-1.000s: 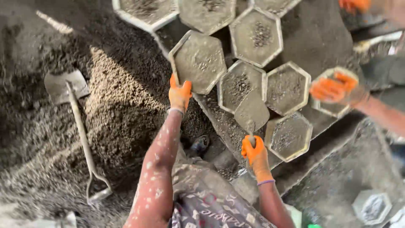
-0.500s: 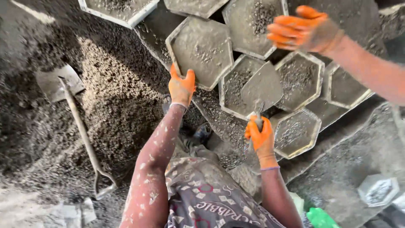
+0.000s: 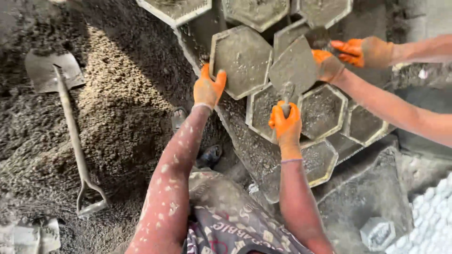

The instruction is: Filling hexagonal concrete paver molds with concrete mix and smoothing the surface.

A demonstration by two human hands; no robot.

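left hand (image 3: 208, 88) in an orange glove, gripping the lower left edge of a large hexagonal mould (image 3: 241, 60) packed level with grey wet concrete, fingers (image 3: 205, 74) hooked over the rim. right hand (image 3: 285, 125), also orange-gloved, clenched round the handle of a trowel (image 3: 294, 68), blade pointing up and away, coated in grey mortar, held above the moulds between the big hexagon and the ones to its right. more hexagonal moulds (image 3: 323, 110) clustered just beside and below the trowel, some part-filled with gritty mix, set on a wet, slurry-covered slab (image 3: 245, 141). further moulds along the top edge of the view.

from the right, a co-worker's two gloved hands (image 3: 362, 51) reaching in, one just beside the trowel blade's upper right edge, whether touching it cannot be told; the other a little further right.

to the left, a broad heap of coarse sand and gravel mix (image 3: 108, 108), with a long-handled shovel (image 3: 70, 127) lying flat on it, blade toward the top, d-grip toward the bottom. forearms speckled with pale dried cement. at lower right, a small hexagonal block (image 3: 377, 233) lying on the dark ground, well apart from the hands.
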